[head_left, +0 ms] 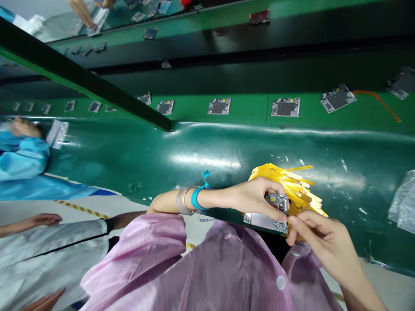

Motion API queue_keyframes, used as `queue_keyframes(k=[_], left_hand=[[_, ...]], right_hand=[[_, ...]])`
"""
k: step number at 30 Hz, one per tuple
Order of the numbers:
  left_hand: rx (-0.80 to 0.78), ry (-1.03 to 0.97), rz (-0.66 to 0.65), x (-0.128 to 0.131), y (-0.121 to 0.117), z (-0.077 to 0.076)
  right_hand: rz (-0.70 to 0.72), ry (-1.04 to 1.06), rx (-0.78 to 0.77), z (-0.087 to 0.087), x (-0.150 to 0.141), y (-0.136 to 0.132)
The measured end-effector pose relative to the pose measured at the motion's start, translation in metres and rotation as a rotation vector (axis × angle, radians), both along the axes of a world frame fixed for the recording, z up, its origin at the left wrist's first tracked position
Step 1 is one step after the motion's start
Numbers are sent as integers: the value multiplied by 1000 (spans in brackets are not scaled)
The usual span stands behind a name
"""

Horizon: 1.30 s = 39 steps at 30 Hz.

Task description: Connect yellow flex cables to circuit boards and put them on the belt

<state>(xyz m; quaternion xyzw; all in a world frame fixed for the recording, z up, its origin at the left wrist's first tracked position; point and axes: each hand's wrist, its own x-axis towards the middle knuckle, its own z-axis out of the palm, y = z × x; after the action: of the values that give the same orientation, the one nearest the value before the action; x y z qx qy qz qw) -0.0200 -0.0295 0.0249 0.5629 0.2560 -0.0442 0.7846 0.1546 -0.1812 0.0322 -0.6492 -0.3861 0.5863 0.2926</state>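
My left hand (259,198) is closed on a circuit board (263,220), with the thumb across its face and fingers at the far edge. At the board's right edge, my right hand (311,231) pinches with thumb and forefinger; what sits between those fingertips is hidden. Just beyond both hands lies a heap of yellow flat flex cables (275,172) with pale ends, partly covered by my left hand. A blue wrist strap (195,198) circles my left wrist beside clear bangles.
Several circuit boards (285,107) lie along the green conveyor (249,112); one has an orange flat cable (379,99) beside it. A green post (97,86) slants across the left. Clear plastic bags (403,203) rest at right. Co-workers' blue sleeves (26,157) and a grey garment (55,255) appear left.
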Motion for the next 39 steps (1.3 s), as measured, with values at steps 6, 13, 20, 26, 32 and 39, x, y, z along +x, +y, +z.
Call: queue_keyframes(k=[6, 13, 20, 26, 32, 39], left_hand=[[76, -1, 32, 2, -1, -6], [131, -90, 42, 0, 4, -16], [249, 2, 185, -2, 16, -22], [1037, 330, 516, -56, 134, -43], [1182, 407, 459, -87, 226, -71], [1138, 496, 221, -43, 243, -88]], right_hand=[[30, 22, -19, -10, 3, 1], [-45, 85, -12, -23, 13, 4], [23, -50, 39, -44, 15, 32], [-138, 45, 115, -49, 33, 88], [-337, 194, 255, -45, 29, 156], [-353, 190, 391, -57, 27, 241]])
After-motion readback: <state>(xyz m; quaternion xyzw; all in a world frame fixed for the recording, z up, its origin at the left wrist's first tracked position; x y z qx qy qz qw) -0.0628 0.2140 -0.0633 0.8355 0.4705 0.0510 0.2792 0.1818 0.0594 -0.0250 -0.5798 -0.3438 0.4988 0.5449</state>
